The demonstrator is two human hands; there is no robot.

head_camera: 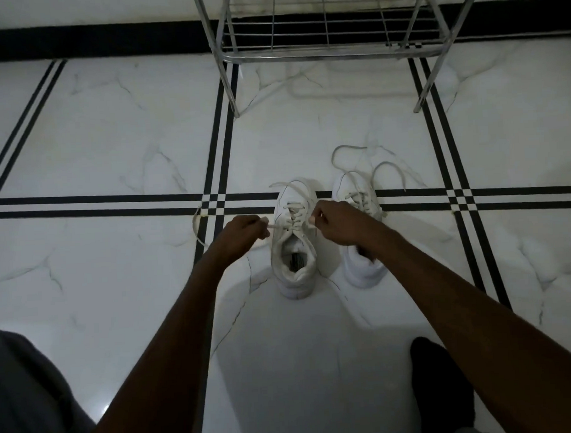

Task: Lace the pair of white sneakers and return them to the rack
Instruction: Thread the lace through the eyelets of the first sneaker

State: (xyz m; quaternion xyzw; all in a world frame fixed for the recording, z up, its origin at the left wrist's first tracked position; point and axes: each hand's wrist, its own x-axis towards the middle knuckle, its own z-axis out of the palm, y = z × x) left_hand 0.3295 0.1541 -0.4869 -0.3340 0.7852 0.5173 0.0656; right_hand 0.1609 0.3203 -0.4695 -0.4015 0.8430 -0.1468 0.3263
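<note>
Two white sneakers stand side by side on the floor, toes pointing away from me. The left sneaker (293,248) has lace crossed through its eyelets. My left hand (244,229) is shut on one end of its lace (273,226), pulled out to the left. My right hand (335,222) is shut on the other end at the shoe's right side. The right sneaker (358,196) is partly hidden behind my right wrist. Its loose lace (350,151) lies in loops on the floor beyond the toe.
A metal wire shoe rack (329,47) stands straight ahead against the wall, its lowest shelf bare, legs on the floor. The floor is white marble tile with black stripes (113,204). My knee (30,391) shows at lower left, a dark foot (438,383) at lower right.
</note>
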